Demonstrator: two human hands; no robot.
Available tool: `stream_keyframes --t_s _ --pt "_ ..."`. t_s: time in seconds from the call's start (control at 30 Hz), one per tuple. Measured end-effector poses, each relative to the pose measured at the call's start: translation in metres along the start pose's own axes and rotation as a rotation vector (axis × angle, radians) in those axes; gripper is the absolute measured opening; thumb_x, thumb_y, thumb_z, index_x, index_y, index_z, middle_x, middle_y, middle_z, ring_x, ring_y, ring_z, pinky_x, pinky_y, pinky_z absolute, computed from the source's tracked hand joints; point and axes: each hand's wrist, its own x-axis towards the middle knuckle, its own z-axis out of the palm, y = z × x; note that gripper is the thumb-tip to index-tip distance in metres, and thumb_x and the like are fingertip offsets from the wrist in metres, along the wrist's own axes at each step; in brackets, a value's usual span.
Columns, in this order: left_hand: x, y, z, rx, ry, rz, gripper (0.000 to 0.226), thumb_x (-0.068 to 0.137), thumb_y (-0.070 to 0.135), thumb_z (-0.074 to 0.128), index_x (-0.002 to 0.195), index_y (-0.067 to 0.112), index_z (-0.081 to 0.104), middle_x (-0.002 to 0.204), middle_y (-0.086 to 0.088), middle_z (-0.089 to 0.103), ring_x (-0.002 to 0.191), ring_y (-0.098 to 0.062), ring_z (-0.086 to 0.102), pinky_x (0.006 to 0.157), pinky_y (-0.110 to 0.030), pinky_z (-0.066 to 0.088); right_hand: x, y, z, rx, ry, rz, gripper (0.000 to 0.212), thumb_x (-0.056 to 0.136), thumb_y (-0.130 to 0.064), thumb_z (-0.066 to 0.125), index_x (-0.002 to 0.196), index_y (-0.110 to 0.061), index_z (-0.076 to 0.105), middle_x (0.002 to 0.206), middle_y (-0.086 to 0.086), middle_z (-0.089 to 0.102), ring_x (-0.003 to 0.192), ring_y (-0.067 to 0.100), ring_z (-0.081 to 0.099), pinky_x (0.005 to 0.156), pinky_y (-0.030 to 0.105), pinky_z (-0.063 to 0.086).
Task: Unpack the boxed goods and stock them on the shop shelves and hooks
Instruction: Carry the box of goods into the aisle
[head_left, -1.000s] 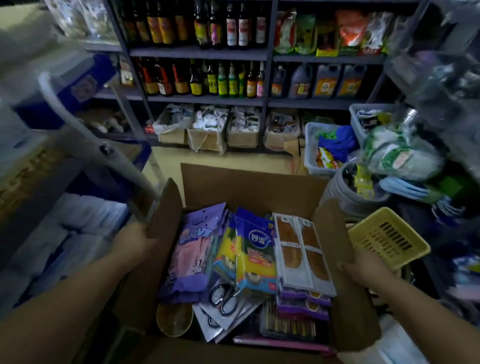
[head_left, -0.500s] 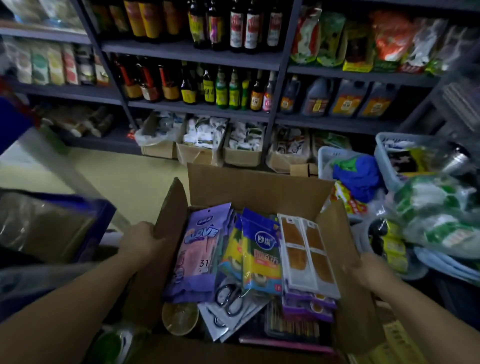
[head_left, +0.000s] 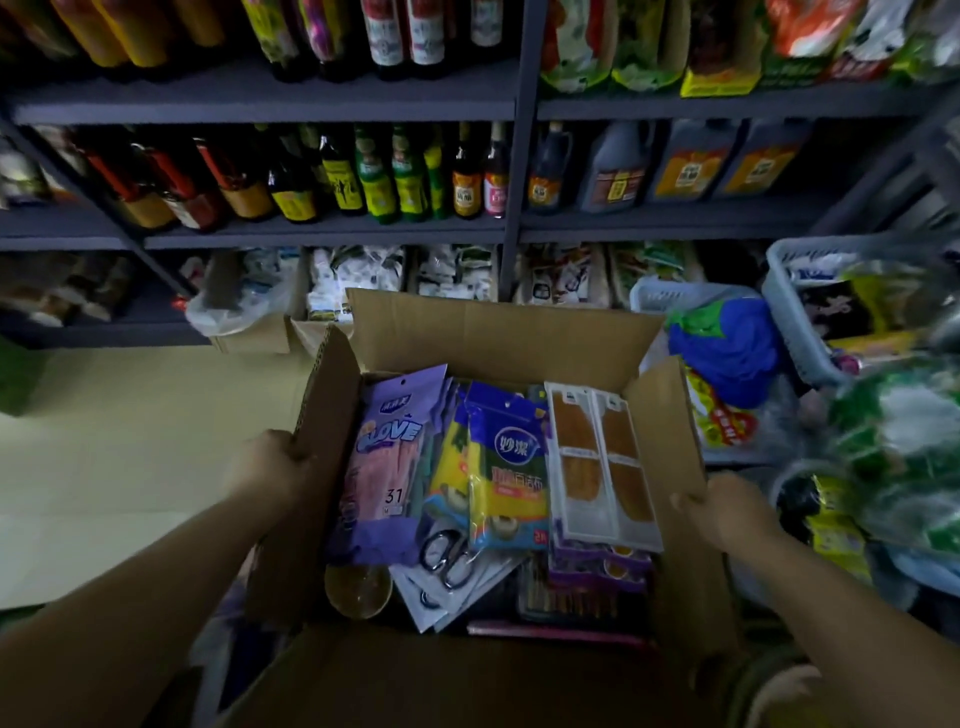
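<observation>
A big brown cardboard box (head_left: 498, 338) with its top flaps open sat right in front of the person, and both hands held it by the side flaps. The left hand (head_left: 267, 465) gripped the edge of the left flap, with its fingers curled round the cardboard. The right hand (head_left: 727, 506) held the right flap the same way, thumb on the inside and fingers behind.

The box was full of packed goods standing on end. At the left stood a purple pack of pink rubber gloves (head_left: 387, 467) with the word GLOVE on it. Next to it, touching, was a blue and yellow pack of cleaning cloths (head_left: 506, 478). Beside that leaned a white card pack with two orange-brown pads (head_left: 600, 462). Lower down lay a pair of scissors with black handles in a clear pack (head_left: 449, 558), and near the left corner sat a small round gold lid (head_left: 358, 590). Some purple packs (head_left: 597, 564) lay under the white card.

Behind the box stood dark grey metal shelves (head_left: 322, 228) with rows of sauce bottles (head_left: 374, 176) and big dark jugs (head_left: 685, 161). To the right was a pale plastic basket (head_left: 795, 312), with a blue cloth thing (head_left: 727, 353) just beside it. The pale floor (head_left: 130, 441) showed on the left.
</observation>
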Motion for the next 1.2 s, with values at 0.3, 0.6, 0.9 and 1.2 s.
stream_keyframes --t_s 0.3,0.6,0.9,1.2 --pt "0.098 0.043 0.042 -0.003 -0.003 -0.047 0.024 0.082 0.008 0.067 0.062 0.010 0.054 0.064 -0.015 0.058 0.066 -0.033 0.061 0.058 -0.031 0.043 0.108 -0.038 -0.023 0.000 0.065 0.017 0.042 0.096 -0.032 0.053 0.060 -0.013 0.042 0.062 0.001 0.045 0.055 0.010 0.041 0.045 0.023 0.027" --pt "0.207 0.049 0.112 0.041 -0.084 -0.048 0.014 0.086 0.011 0.065 0.077 0.000 0.064 0.067 -0.016 0.062 0.061 -0.029 0.059 0.058 -0.034 0.050 0.217 -0.067 0.017 0.002 0.011 0.055 0.045 0.099 -0.032 0.047 0.057 -0.016 0.039 0.057 -0.003 0.041 0.053 0.005 0.039 0.050 0.024 0.027" --pt "0.309 0.024 0.210 0.099 -0.119 -0.031 0.014 0.088 0.011 0.063 0.083 -0.002 0.066 0.065 -0.012 0.058 0.060 -0.026 0.056 0.056 -0.029 0.041 0.330 -0.086 0.104 0.060 0.022 0.019 0.056 0.096 -0.027 0.054 0.047 -0.020 0.029 0.046 -0.004 0.029 0.044 0.007 0.030 0.045 0.022 0.018" --pt "0.354 -0.002 0.284 0.060 -0.113 -0.087 0.016 0.091 0.013 0.059 0.097 -0.001 0.066 0.065 -0.002 0.053 0.058 -0.015 0.052 0.048 -0.022 0.034 0.402 -0.105 0.145 0.034 0.060 0.016 0.039 0.096 -0.031 0.051 0.060 -0.017 0.045 0.061 -0.003 0.045 0.057 0.011 0.042 0.055 0.027 0.032"
